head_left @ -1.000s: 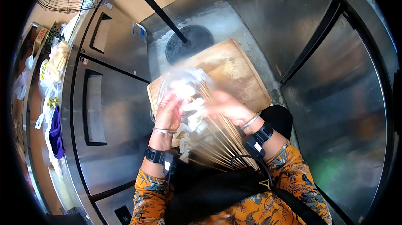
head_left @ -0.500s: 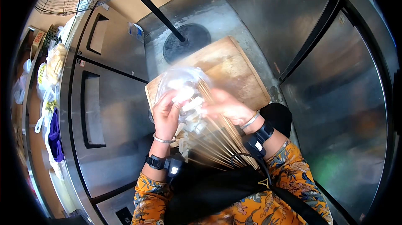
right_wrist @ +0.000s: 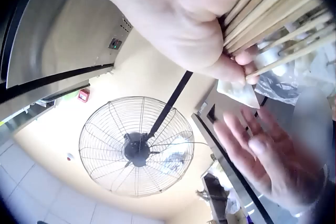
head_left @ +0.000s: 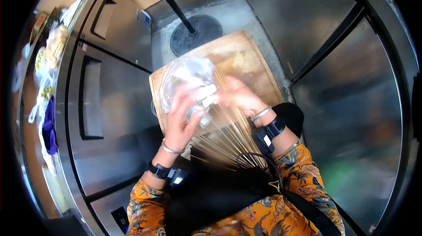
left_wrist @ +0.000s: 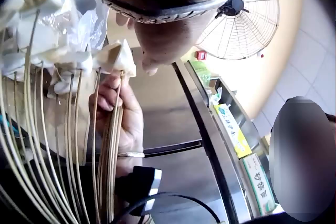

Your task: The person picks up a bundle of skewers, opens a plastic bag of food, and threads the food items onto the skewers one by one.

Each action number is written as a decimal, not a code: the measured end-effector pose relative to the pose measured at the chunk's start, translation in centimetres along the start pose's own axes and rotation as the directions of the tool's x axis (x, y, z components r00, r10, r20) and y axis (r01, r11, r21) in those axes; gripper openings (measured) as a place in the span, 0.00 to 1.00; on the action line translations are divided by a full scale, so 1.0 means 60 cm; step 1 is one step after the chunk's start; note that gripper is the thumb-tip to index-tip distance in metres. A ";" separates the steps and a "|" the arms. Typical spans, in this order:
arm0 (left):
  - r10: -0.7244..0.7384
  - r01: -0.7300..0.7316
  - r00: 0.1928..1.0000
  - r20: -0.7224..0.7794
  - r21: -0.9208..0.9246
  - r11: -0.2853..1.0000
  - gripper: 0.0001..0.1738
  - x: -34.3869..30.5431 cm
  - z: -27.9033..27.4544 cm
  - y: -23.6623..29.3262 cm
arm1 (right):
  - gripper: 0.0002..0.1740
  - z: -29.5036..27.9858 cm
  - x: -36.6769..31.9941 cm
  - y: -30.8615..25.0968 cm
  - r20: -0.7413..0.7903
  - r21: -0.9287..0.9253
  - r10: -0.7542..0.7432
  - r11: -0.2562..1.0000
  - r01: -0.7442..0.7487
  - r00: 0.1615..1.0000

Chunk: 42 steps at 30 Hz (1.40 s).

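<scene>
My right hand (head_left: 241, 99) grips a bundle of thin wooden sticks (right_wrist: 273, 8), its fingers curled round them in the right wrist view. At its fingertips a white, wedge-like piece (right_wrist: 239, 92) sits on the end of a stick. Beside it, my left hand (right_wrist: 262, 161) has its fingers spread and holds nothing visible. Several more sticks (left_wrist: 68, 145) with white pieces on their upper ends fan out in the left wrist view. Clear plastic (head_left: 187, 71) lies beyond the hands, over the board, blurred by glare.
The wooden board (head_left: 250, 67) lies beneath and beyond the hands. Behind it stands a black round fan base (head_left: 196, 34) with a pole. Steel cabinets (head_left: 116, 117) flank both sides, and bags (head_left: 55, 49) line a shelf at far left. Black fabric covers the lap.
My left hand has come away from the white pieces towards my body, and its fingers have spread. My right hand still grips the sticks. The head view has shifted slightly.
</scene>
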<state>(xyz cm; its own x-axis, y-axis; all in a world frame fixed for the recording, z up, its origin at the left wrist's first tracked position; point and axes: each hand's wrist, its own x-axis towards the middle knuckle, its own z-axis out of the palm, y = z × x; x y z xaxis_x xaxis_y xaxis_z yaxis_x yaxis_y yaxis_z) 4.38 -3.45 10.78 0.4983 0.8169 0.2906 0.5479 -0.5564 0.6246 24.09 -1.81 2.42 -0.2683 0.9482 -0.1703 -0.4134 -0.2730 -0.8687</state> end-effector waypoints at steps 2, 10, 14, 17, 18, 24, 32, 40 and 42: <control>-0.126 0.134 0.991 0.048 -0.286 0.949 0.19 -0.052 -0.023 -0.015 | 0.26 0.004 -0.007 0.001 0.002 0.041 0.049 0.998 -0.049 0.999; -0.156 0.943 0.332 0.930 -0.330 0.040 0.18 -0.273 -0.002 -0.102 | 0.12 0.008 -0.061 0.026 -0.075 0.019 0.201 0.980 -0.200 0.977; -0.094 0.936 0.293 0.952 -0.305 -0.175 0.17 -0.288 0.065 -0.157 | 0.14 0.005 -0.109 0.052 -0.108 -0.005 0.150 0.988 -0.151 0.983; -0.123 0.919 0.274 0.954 -0.297 -0.260 0.19 -0.290 0.097 -0.164 | 0.17 0.034 -0.137 0.051 -0.197 -0.099 0.084 0.990 -0.105 0.977; -0.128 0.905 0.272 0.954 -0.299 -0.304 0.21 -0.293 0.105 -0.165 | 0.17 0.026 -0.134 0.065 -0.234 -0.076 0.130 0.986 -0.151 0.964; -0.019 0.697 0.582 0.813 -0.511 -0.503 0.27 -0.310 0.148 -0.163 | 0.17 -0.025 -0.130 0.137 -0.127 -0.294 0.194 0.929 -0.224 0.973; 0.069 0.705 0.634 0.771 -0.538 -0.463 0.23 -0.316 0.163 -0.161 | 0.25 0.030 -0.200 0.123 0.064 0.275 0.426 0.862 -0.427 0.902; 0.096 0.738 0.599 0.795 -0.502 -0.452 0.16 -0.311 0.194 -0.149 | 0.16 0.015 -0.223 0.160 0.072 0.403 0.407 0.823 -0.400 0.911; 0.118 0.729 0.632 0.766 -0.536 -0.425 0.19 -0.315 0.208 -0.153 | 0.19 0.037 -0.223 0.146 -0.005 0.310 0.423 0.862 -0.401 0.906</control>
<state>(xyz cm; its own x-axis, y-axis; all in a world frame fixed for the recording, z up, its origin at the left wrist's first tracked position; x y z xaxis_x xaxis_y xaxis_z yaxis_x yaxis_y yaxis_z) -1.67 -15.68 -9.53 0.8944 0.3340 -0.2976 -0.2299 0.9138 0.3348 22.13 -17.24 -1.85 -0.4138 0.7441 -0.5244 -0.5187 -0.6661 -0.5359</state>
